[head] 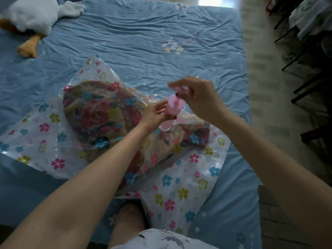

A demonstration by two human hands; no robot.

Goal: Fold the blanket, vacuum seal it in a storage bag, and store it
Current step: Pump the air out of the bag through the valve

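Note:
A clear storage bag [181, 187] printed with coloured flowers lies across the blue bed. Inside it sits the folded floral blanket [97, 114], in red, yellow and blue. A pink hand pump [173, 109] stands upright on the bag, its white base down on the plastic over the blanket. My left hand [154, 112] grips the pump's barrel from the left. My right hand [195, 95] is above it and grips the pump's handle at the top, blurred by motion.
The blue sheet [143, 36] of the bed stretches away behind the bag. A white plush goose [32, 13] with orange feet lies at the far left corner. Dark chair legs [305, 69] stand on the floor to the right. My knee shows at the bottom edge.

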